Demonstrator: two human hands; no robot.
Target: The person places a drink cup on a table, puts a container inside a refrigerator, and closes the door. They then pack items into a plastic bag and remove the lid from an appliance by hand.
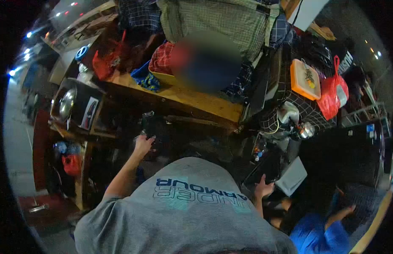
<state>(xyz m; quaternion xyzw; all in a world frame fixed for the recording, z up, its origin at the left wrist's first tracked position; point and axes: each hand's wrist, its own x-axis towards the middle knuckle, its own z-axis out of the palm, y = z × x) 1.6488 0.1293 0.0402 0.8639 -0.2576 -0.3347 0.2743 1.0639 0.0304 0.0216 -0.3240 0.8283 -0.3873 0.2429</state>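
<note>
My left hand (144, 146) reaches forward at the left of the dark middle area, fingers curled. A dark object (148, 122) lies just ahead of it; poor light hides what the fingers hold. On the other side, my right hand (264, 187) has its index finger and thumb apart, with nothing visible between them. It is beside a dark flat panel (264, 167) and close to a white box-like thing (292, 176). Small bottles or caps (258, 153) stand farther up from that hand.
A wooden counter (196, 101) runs across the front, with a person's blurred shape beyond it. To the right are a wire rack (270, 122), an orange-rimmed container (305, 79) and a red plastic bag (333, 97). A person in a blue shirt (317, 235) is at lower right.
</note>
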